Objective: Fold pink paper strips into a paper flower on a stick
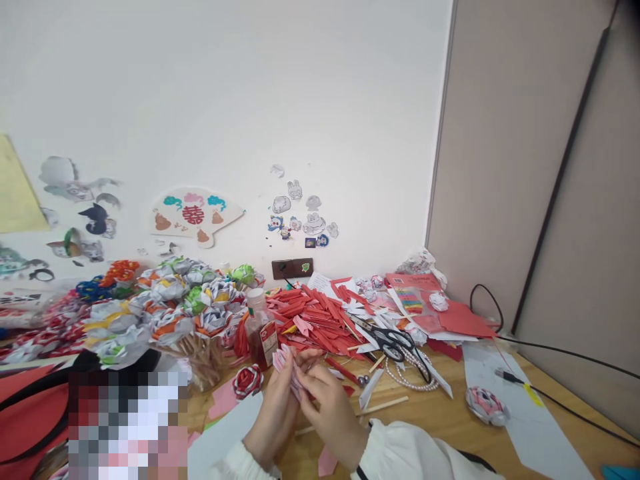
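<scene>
Near the table's front middle, my left hand point(277, 410) is closed around a small pink-and-white folded paper piece point(283, 357). My right hand point(327, 403) meets it from the right, its thumb and fingers pinching the same paper. Much of the piece is hidden by my fingers. Just left of my hands lies a red-and-white paper rose point(247, 381). Behind them stand a bottle of reddish liquid point(254, 327) and a small red box point(269, 343). A heap of red folded paper strips point(313, 317) spreads beyond my fingers.
Black-handled scissors point(390, 341) and a pearl string point(400, 381) lie right of the heap. A pink-and-white paper flower point(487, 405) rests farther right, by a black cable point(565, 413). Many paper flowers on sticks point(170, 290) stand left. A pixelated patch covers the lower left.
</scene>
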Demonstrator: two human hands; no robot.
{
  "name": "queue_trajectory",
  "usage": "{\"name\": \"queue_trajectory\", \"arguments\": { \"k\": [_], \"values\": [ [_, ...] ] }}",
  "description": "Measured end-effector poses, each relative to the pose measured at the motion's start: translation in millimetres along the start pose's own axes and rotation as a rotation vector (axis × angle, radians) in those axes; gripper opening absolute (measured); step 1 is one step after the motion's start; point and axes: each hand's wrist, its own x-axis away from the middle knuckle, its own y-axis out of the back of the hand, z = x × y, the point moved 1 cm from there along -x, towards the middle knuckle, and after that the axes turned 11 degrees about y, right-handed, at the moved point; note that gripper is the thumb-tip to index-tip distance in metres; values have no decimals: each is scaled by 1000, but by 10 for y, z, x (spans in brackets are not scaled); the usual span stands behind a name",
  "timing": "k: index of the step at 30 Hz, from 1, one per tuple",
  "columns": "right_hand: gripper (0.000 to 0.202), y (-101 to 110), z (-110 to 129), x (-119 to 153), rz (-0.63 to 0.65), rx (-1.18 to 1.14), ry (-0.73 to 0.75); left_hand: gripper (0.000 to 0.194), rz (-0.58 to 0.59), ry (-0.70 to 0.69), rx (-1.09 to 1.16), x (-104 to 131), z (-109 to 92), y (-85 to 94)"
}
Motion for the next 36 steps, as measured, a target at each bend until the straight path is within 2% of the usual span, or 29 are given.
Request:
{"name": "queue_trajectory", "arguments": {
  "k": [7,10,13,17,22,27,30,36],
  "values": [
    [37,-22,45,-20,161,189,143,24,-48,113,47,-61,14,25],
    [34,-46,42,-16,223,236,147,25,-75,129,69,-104,39,67],
    [35,-60,8,1,211,202,131,22,-63,118,96,-126,51,96],
    [42,-51,-25,21,145,149,110,19,-7,174,113,-96,29,85],
    [45,-33,-28,33,152,123,125,14,31,204,134,-86,2,73],
    [34,-38,-13,27,195,119,69,25,49,125,99,-145,14,129],
    [36,-40,-13,27,213,168,60,30,26,111,52,-152,15,150],
    [31,-67,-77,14,176,303,181,35,15,165,40,-147,28,127]
  ]
}}
